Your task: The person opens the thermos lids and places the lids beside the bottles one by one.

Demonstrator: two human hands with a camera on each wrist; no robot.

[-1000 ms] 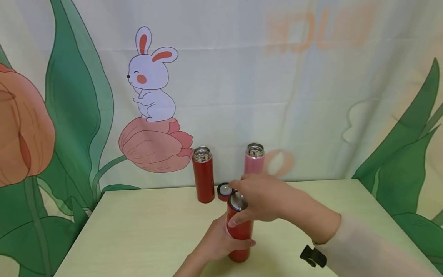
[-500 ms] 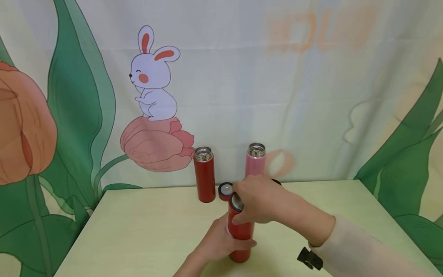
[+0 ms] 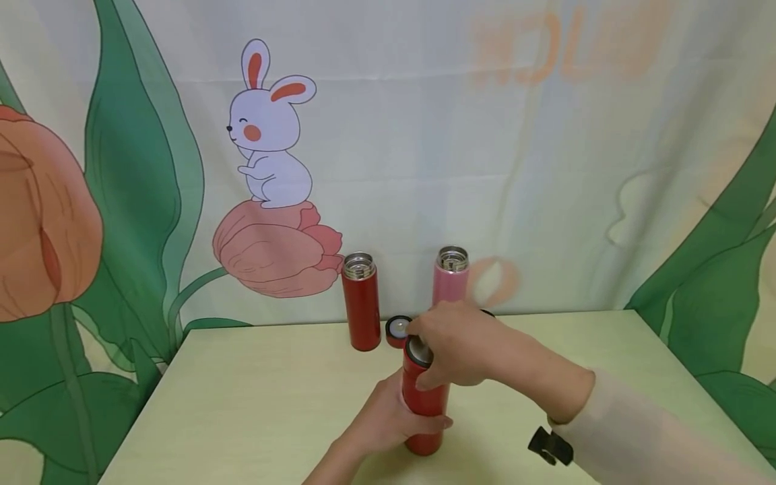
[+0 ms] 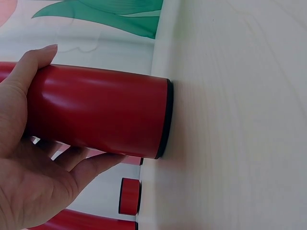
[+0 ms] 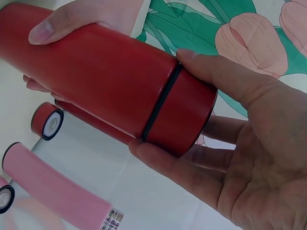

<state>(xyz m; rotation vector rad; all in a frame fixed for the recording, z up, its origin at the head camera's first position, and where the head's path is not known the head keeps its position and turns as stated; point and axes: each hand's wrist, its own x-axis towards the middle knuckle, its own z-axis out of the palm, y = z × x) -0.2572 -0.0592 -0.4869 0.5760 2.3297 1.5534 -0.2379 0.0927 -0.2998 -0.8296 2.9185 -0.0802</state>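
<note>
A red thermos bottle (image 3: 424, 402) stands upright near the front of the table. My left hand (image 3: 388, 419) grips its lower body, with the thumb on one side and fingers on the other in the left wrist view. At the top, my right hand (image 3: 467, 343) holds the red lid (image 5: 184, 110) between thumb and fingers. A black ring shows between lid and body, and the lid sits on the bottle. Behind stand an uncapped red thermos bottle (image 3: 362, 306) and an uncapped pink thermos bottle (image 3: 450, 286), partly hidden by my right hand.
A loose red lid (image 3: 398, 330) lies underside up between the rear bottles. A pink lid (image 5: 5, 197) lies beyond the pink bottle, only partly seen. The pale table (image 3: 242, 391) ends at a printed cloth backdrop (image 3: 388, 148).
My right hand has turned slightly at the lid, its fingers shifting around the rim. My left hand keeps its grip on the bottle. The head view has shifted a little.
</note>
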